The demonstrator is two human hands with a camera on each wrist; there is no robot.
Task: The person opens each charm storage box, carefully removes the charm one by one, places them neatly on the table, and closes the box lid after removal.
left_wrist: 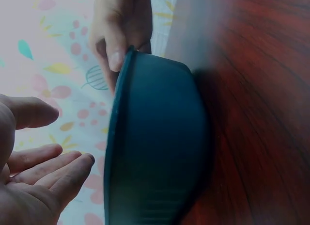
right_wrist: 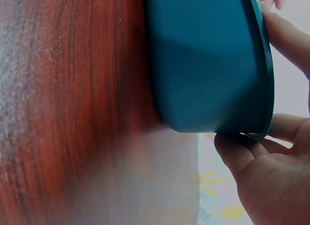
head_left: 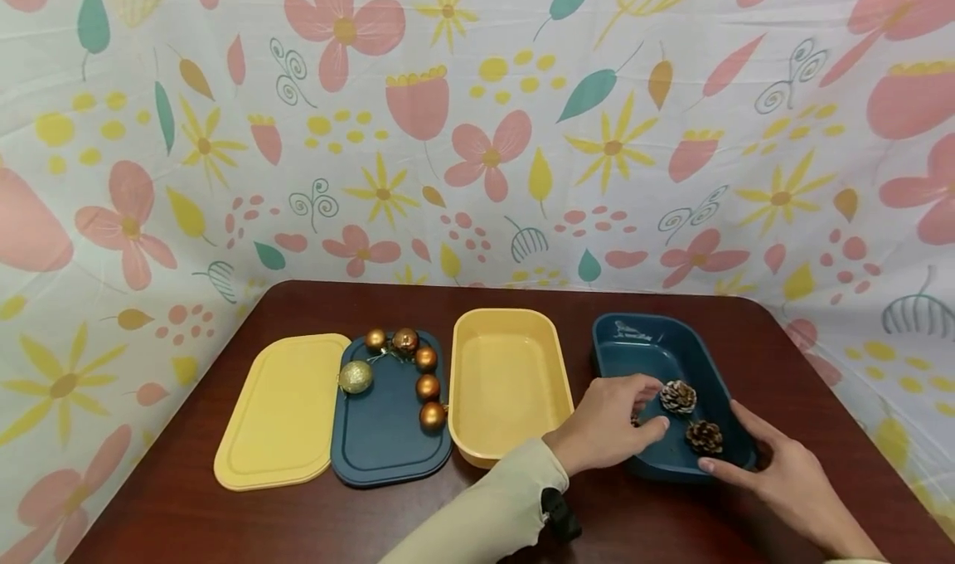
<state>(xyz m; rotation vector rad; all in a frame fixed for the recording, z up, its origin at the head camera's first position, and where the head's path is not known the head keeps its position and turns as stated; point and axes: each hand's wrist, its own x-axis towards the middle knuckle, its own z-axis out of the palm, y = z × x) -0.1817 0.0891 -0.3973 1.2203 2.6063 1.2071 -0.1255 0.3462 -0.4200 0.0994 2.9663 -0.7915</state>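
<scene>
A deep blue container [head_left: 634, 332] stands at the right of the table. Inside it lie two pine cones, one with whitish tips [head_left: 677, 397] and a browner one [head_left: 705, 437]; a bit of another dark thing shows under my left hand [head_left: 615, 419]. That hand hovers over the container's left side, thumb and fingers apart, with nothing between them in the left wrist view. My right hand [head_left: 794, 477] holds the container's near right corner by the rim, thumb at the front and fingers along the right side.
To the left stands an empty yellow container [head_left: 511, 381]. Beyond it lie a blue lid [head_left: 388, 448], bearing several copper baubles [head_left: 428, 387] and a gold glittery one [head_left: 356, 376], and a yellow lid [head_left: 279, 415]. A flowered cloth [head_left: 485, 133] hangs behind the table.
</scene>
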